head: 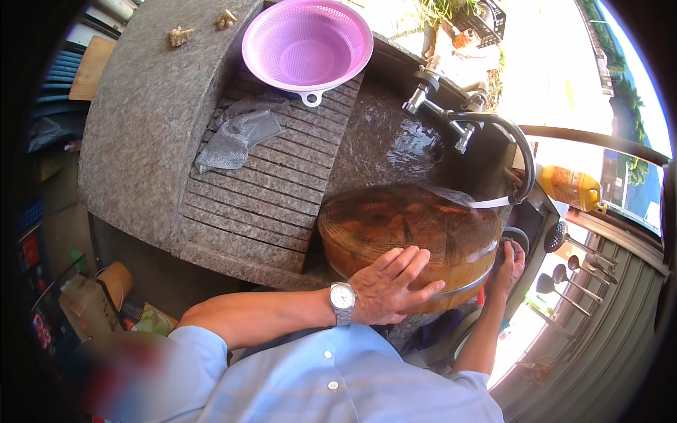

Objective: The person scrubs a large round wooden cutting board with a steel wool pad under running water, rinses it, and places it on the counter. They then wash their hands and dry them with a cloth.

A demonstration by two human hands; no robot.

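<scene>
A round wooden tub with a metal hoop (404, 232) leans in the stone sink, its wet, dark end face turned up and away from me. My left hand (394, 285), below a wristwatch, lies on the tub's near side with its fingers spread. At the tub's right side, my right hand (510, 264) has its fingers curled round a small dark scrubber (503, 253), partly hidden. From the black curved tap spout (521, 153) a white stream of water runs onto the right part of the end face. Water covers the sink floor (412, 148) beyond the tub.
A pink colander (309, 47) and a grey mesh cloth (238, 135) lie on the grooved stone drainboard (259, 195). Ginger pieces (181, 37) sit on the granite counter (132, 121). A yellow bottle (571, 187) stands right of the tap; ladles (576, 272) hang at the right.
</scene>
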